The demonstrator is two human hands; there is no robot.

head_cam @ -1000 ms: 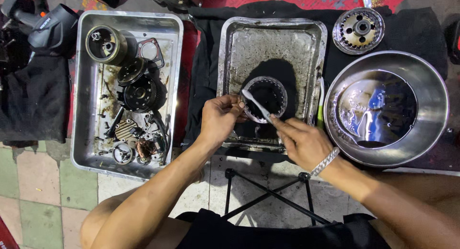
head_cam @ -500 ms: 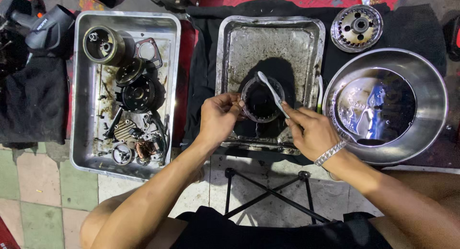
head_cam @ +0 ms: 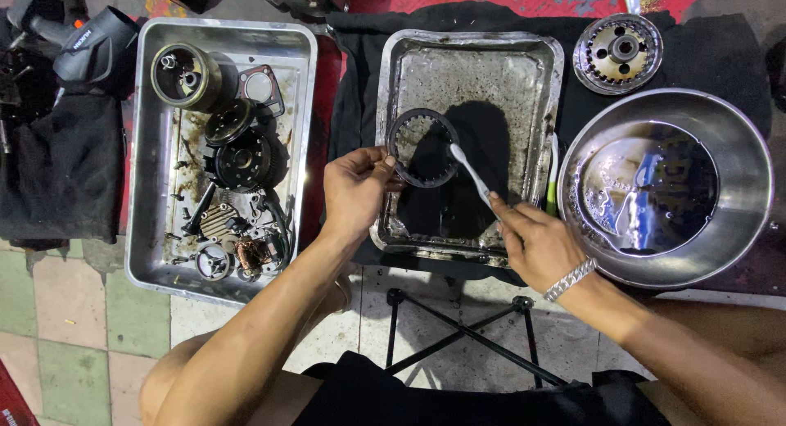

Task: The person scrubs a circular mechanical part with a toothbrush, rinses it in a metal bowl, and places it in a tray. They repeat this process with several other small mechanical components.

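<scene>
My left hand pinches a thin dark toothed ring plate by its lower left edge and holds it tilted over the oily middle metal tray. My right hand grips a white toothbrush by the handle. Its head points up and left, just beside the ring's right edge. A metal bracelet is on my right wrist.
A big steel bowl with dark liquid stands right of the tray. A round clutch hub lies behind it. The left tray holds several engine parts, gaskets and bolts. Black cloths lie under the tray and at far left.
My left hand lifted the ring and moved it up and left, turning it flatter toward me. The toothbrush came off the ring and now sits at its right side.
</scene>
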